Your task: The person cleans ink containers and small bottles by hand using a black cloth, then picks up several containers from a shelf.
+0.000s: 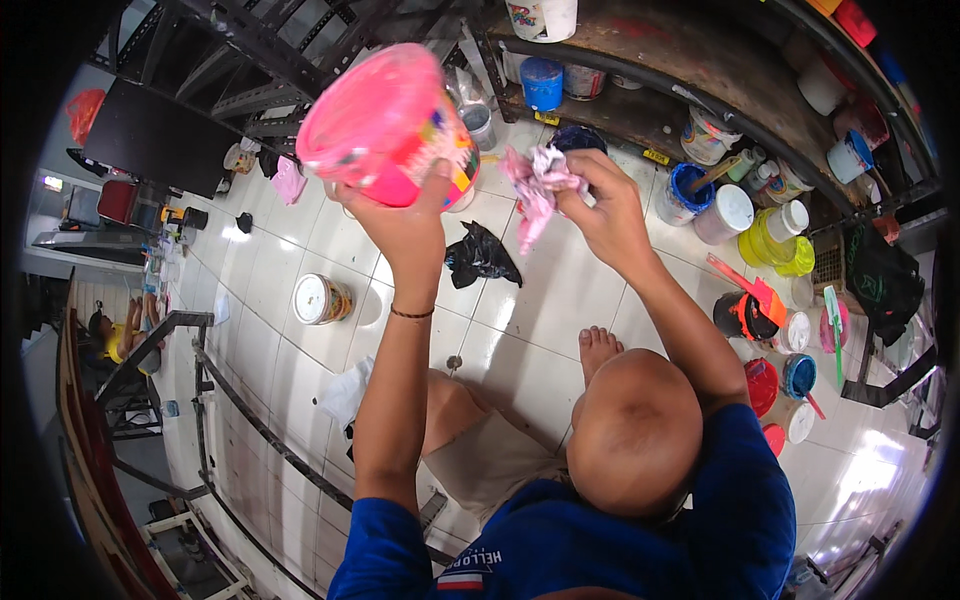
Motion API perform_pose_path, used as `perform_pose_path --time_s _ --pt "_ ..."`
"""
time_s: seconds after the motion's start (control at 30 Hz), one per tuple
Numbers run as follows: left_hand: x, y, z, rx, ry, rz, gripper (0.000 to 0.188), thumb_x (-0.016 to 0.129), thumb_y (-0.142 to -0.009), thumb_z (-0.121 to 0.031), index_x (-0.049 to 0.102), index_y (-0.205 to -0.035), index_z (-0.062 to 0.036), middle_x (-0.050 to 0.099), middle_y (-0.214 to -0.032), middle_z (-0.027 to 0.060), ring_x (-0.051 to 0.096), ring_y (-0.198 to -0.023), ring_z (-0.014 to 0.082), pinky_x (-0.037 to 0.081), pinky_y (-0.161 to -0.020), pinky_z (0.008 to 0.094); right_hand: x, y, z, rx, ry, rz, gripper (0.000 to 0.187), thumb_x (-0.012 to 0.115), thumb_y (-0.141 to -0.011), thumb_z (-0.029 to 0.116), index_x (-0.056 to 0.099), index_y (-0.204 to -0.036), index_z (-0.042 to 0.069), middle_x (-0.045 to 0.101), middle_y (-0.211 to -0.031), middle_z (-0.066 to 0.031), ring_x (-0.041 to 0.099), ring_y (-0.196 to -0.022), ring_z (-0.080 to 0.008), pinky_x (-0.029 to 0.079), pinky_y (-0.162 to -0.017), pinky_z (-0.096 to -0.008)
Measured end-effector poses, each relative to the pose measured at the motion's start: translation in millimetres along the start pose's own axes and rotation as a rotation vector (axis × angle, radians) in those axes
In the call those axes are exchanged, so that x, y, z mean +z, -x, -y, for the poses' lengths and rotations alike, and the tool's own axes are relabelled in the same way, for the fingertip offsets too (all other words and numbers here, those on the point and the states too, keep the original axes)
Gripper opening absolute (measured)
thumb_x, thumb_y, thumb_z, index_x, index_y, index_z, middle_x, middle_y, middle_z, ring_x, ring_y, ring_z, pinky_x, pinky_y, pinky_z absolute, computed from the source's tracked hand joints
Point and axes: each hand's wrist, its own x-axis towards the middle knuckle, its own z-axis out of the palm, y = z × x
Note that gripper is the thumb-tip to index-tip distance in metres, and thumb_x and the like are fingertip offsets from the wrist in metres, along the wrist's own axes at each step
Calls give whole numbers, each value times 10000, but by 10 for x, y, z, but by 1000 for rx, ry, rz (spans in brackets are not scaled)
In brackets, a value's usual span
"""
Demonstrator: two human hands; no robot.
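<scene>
A pink paint bucket with a colourful label is raised at the upper left of centre. My left hand grips it low on the near side, the thumb over its label. To the right of the bucket, my right hand pinches a crumpled rag, whitish with pink stains. The rag hangs apart from the bucket. On the tiles below and between the hands lies a crumpled black plastic bag.
A dark shelf holding paint tubs runs along the far right. Several paint pots stand on the floor at right, among them a black bucket with an orange-red scraper. A white-lidded tub stands at left, near a black metal frame.
</scene>
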Motion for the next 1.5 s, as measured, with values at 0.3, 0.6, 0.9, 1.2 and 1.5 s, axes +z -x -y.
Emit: perform_pose_path --time_s 0.3,0.6,0.9,1.2,1.5 --pt "133 202 124 -267 419 -72 457 634 -905 -73 376 -1272 14 552 -1191 132 585 -1041 184 488 -911 325 315 38 257 -247 -7 45 353 748 -660 -79 676 -990 21 593 -930 -110 617 -820 -221 496 -683 -297" --pt "186 159 -179 -406 815 21 690 505 -938 -545 326 -1431 -97 468 -1402 76 470 -1291 223 435 -1045 376 146 -454 6 308 -1074 -263 332 559 -948 124 495 -1256 20 607 -1155 -100 617 -1027 -199 503 -879 -339" --pt "228 -120 -512 -333 875 190 829 513 -865 -670 333 -1442 -102 457 -1417 102 485 -1281 264 442 -1051 416 339 -510 598 36 -826 -180 344 706 -781 14 570 -1095 49 621 -1039 -51 599 -939 -151 494 -834 -318" --pt "308 -67 -584 -329 785 87 775 456 -894 -663 382 -1407 -87 521 -1346 95 536 -1216 251 458 -1013 413 603 -257 507 -41 -513 -149 357 741 -643 0 593 -967 23 611 -969 -97 617 -882 -244 494 -773 -325" --pt "190 12 -434 -401 872 208 754 559 -870 -603 364 -1384 -87 525 -1286 68 536 -1177 205 451 -993 368 483 -316 729 -208 -658 -323 341 713 -699 -36 575 -999 49 579 -977 -69 569 -923 -169 465 -820 -301"
